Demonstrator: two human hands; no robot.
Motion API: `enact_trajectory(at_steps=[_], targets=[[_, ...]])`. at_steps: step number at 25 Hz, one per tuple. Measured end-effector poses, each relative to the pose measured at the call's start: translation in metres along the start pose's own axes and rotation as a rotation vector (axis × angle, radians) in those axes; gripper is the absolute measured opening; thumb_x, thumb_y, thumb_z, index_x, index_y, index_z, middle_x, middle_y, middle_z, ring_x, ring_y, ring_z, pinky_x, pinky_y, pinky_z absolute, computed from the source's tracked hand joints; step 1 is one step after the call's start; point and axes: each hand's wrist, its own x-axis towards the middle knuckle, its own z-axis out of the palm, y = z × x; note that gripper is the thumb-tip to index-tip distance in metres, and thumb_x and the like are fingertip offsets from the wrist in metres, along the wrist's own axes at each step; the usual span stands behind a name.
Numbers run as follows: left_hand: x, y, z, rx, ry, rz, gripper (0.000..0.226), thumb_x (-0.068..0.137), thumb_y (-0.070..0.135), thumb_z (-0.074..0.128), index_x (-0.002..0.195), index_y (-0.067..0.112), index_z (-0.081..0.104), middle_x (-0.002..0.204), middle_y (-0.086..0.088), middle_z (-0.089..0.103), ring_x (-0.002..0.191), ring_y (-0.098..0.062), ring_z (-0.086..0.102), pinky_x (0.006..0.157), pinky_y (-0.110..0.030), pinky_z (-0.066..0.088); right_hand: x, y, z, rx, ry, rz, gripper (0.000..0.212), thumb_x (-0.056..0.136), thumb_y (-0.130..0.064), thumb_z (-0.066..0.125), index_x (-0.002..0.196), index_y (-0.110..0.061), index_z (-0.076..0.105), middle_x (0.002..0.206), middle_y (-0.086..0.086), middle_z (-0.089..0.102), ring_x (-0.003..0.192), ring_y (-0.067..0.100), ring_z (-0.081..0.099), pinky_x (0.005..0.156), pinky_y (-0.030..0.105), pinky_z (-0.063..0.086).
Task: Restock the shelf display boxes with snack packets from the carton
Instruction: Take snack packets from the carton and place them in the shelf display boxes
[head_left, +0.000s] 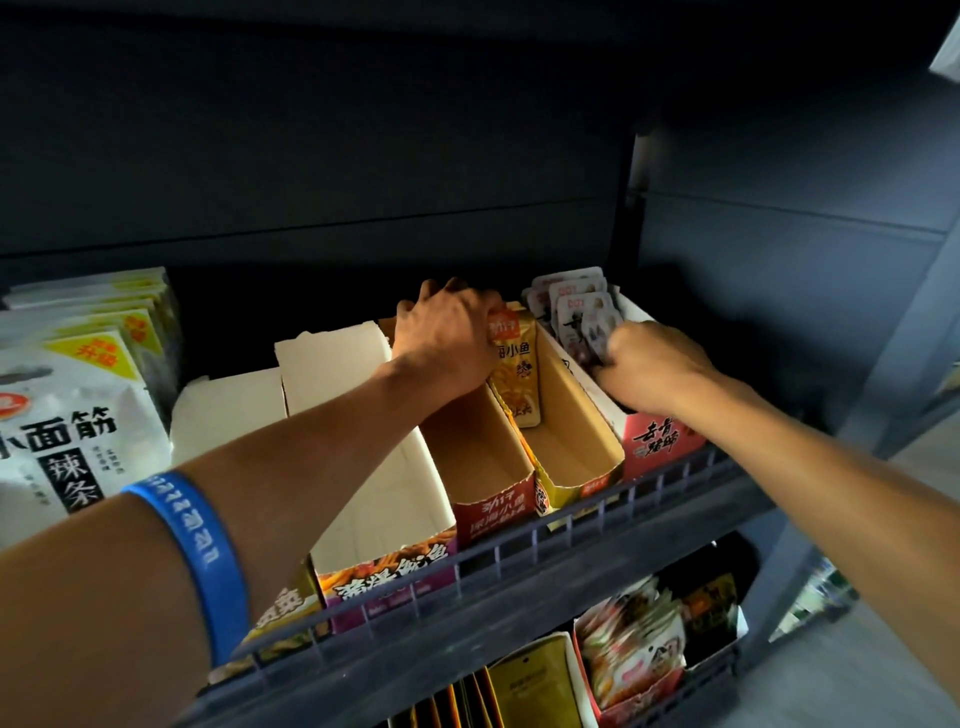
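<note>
From the head view, the yellow display box (571, 436) sat on the dark wire shelf (519, 561) and serves here as the landmark. The left hand (447, 338) reached over the back of the red-fronted box (488, 467) just left of it, fingers curled around the top of a yellow snack packet (517, 364) — that packet stood upright at the rear of the yellow display box, the rest of the box bare cardboard. The thumb was hidden, so how tightly the hand clamped could not be judged beyond the fingers wrapping the packet's upper edge. A blue wristband (197, 551) circled the left forearm.

Right of the yellow display box stood a white-and-red box (660, 441), touching its wall. The right hand (649, 364) was closed there, fingers bunched on the front one of the grey-white packets (576, 306) stacked upright in the rear of that box — the fingertips themselves lay out of sight behind the knuckles.

Further left of the yellow display box, beyond the red-fronted one, stood a purple-fronted white box (384, 519). Well left of that leaned large white bags (67, 395) printed with black characters. Below the landmark, on the lower shelf, more packets (634, 644) filled other boxes.
</note>
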Motion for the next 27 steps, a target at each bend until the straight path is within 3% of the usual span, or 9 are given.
enact_trajectory(at_steps=[3,8,10,13,15,19,22,25,27], targets=[[-0.002,-0.001,0.0,-0.007,-0.005,-0.001,0.045,0.092,0.031,0.061,0.135,0.036,0.051,0.131,-0.001,0.054,0.126,-0.028,0.043,0.106,-0.045,0.033,-0.008,0.002,0.003,0.122,0.159,-0.048,0.029,0.096,-0.037,0.058,0.071,-0.022,0.061,0.068,-0.005,0.057,0.058,0.014,0.057,0.049,0.021,0.036],[-0.003,0.0,-0.002,-0.009,-0.026,0.007,0.047,0.091,0.033,0.061,0.136,0.036,0.05,0.131,-0.002,0.054,0.125,-0.028,0.044,0.105,-0.045,0.036,-0.001,0.008,0.0,0.195,-0.111,-0.106,0.017,0.095,-0.033,0.062,0.08,-0.034,0.069,0.098,-0.008,0.068,0.089,0.014,0.065,0.079,0.031,0.056],[-0.004,-0.001,-0.002,0.006,-0.036,0.028,0.052,0.092,0.035,0.06,0.141,0.036,0.044,0.135,-0.003,0.052,0.125,-0.028,0.046,0.106,-0.045,0.039,0.001,0.011,-0.004,0.173,-0.1,-0.117,0.022,0.094,-0.031,0.062,0.074,-0.027,0.069,0.097,-0.004,0.069,0.086,0.015,0.065,0.076,0.03,0.055],[-0.007,0.0,-0.004,0.047,-0.006,0.057,0.065,0.094,0.04,0.057,0.151,0.034,0.027,0.15,-0.005,0.04,0.135,-0.032,0.039,0.109,-0.046,0.035,-0.007,0.015,-0.011,0.175,-0.065,-0.126,0.015,0.092,-0.026,0.064,0.086,-0.022,0.076,0.096,-0.001,0.072,0.083,0.014,0.066,0.074,0.029,0.054],[-0.012,0.002,-0.012,0.053,0.017,0.061,0.071,0.095,0.043,0.053,0.155,0.032,0.018,0.156,-0.005,0.031,0.14,-0.033,0.033,0.112,-0.047,0.031,-0.019,0.018,-0.014,0.2,0.023,-0.118,0.013,0.091,-0.028,0.067,0.102,-0.025,0.074,0.101,-0.002,0.074,0.087,0.014,0.068,0.078,0.029,0.055],[-0.05,0.006,-0.04,0.017,0.025,0.066,0.066,0.099,0.047,0.045,0.156,0.03,0.017,0.16,-0.006,0.026,0.145,-0.032,0.028,0.117,-0.047,0.023,-0.057,0.023,-0.018,0.085,0.267,-0.098,0.041,0.096,-0.043,0.056,0.135,-0.031,0.054,0.121,0.003,0.069,0.107,0.026,0.065,0.082,0.032,0.05],[-0.102,0.006,-0.062,-0.004,-0.029,0.119,0.049,0.098,0.037,0.047,0.145,0.029,0.038,0.146,-0.003,0.047,0.134,-0.026,0.04,0.115,-0.044,0.03,-0.104,0.004,-0.025,0.108,0.362,-0.276,0.029,0.097,-0.028,0.056,0.125,-0.022,0.062,0.116,0.003,0.071,0.089,0.012,0.064,0.066,0.013,0.041],[-0.154,0.004,-0.077,-0.061,-0.073,0.097,0.046,0.095,0.028,0.051,0.141,0.028,0.045,0.143,0.002,0.052,0.132,-0.023,0.043,0.112,-0.04,0.032,-0.148,-0.04,-0.021,0.117,0.078,-0.487,0.041,0.095,-0.013,0.052,0.134,-0.027,0.052,0.134,-0.007,0.059,0.064,-0.007,0.051,0.052,0.011,0.041],[-0.188,0.0,-0.088,-0.038,-0.109,0.083,0.053,0.095,0.03,0.053,0.146,0.028,0.04,0.148,0.003,0.046,0.137,-0.022,0.039,0.115,-0.04,0.029,-0.161,-0.068,-0.014,0.071,-0.056,-0.497,0.059,0.093,-0.012,0.053,0.146,-0.031,0.035,0.149,-0.007,0.046,0.078,0.002,0.059,0.063,0.023,0.052]])
